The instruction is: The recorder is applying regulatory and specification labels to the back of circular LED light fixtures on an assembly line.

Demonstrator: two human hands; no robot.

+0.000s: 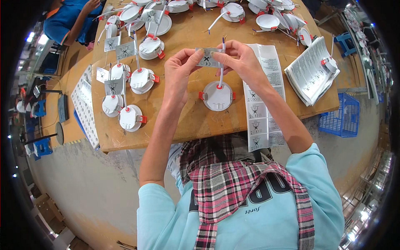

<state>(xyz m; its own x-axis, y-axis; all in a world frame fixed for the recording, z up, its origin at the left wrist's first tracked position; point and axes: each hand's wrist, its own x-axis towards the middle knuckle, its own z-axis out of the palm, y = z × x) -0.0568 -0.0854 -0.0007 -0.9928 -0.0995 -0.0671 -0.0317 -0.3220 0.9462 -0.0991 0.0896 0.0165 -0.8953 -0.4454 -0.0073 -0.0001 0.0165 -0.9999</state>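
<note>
Between my two hands a small silver label with printed symbols is stretched level across a white cable. My left hand pinches its left end between thumb and fingers. Closed on its right end, my right hand has its fingers around the cable, partly hiding where label and cable meet. The cable runs down to a round white downlight with red clips at its sides, lying on the table. Beside my right forearm lies a long sheet of labels, hanging over the table's front edge.
Several downlights with tagged cables stand at the left; more downlights crowd the far side. A paper stack at the right bears one downlight. A blue crate sits beyond the table. A person in blue is at far left.
</note>
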